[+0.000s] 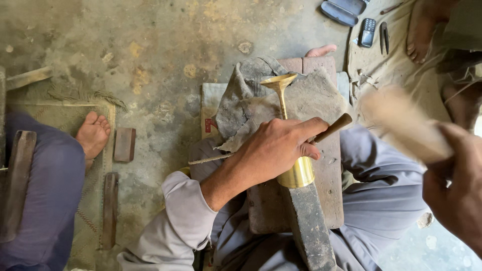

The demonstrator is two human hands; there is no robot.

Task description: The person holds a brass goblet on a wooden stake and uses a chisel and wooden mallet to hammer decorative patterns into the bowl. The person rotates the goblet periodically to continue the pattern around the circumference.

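Blurred with motion at the right edge, the right hand [454, 185] is closed around the handle of a pale wooden mallet [401, 123], raised above and to the right of the work. Nearer the middle, the left hand [273, 148] is clenched around a brass horn-shaped piece [301, 173] and a wood-handled tool [331, 129], whose handle sticks out past the knuckles; where the tool's tip meets the metal is hidden by the fingers. That brass piece is slipped over the end of a dark iron stake [309, 226] that runs toward the camera, with its flared mouth [278, 80] pointing away over a grey cloth [301, 100] and a worn block [329, 175]. Its wide band near the stake looks smooth and bright, and its form seems complete, so I judge the shaping largely done and the hammering of detail in hand; how much surface is left I cannot tell. Another person's bare foot [93, 133] rests on a mat at the left, and a phone [368, 32] lies far off.
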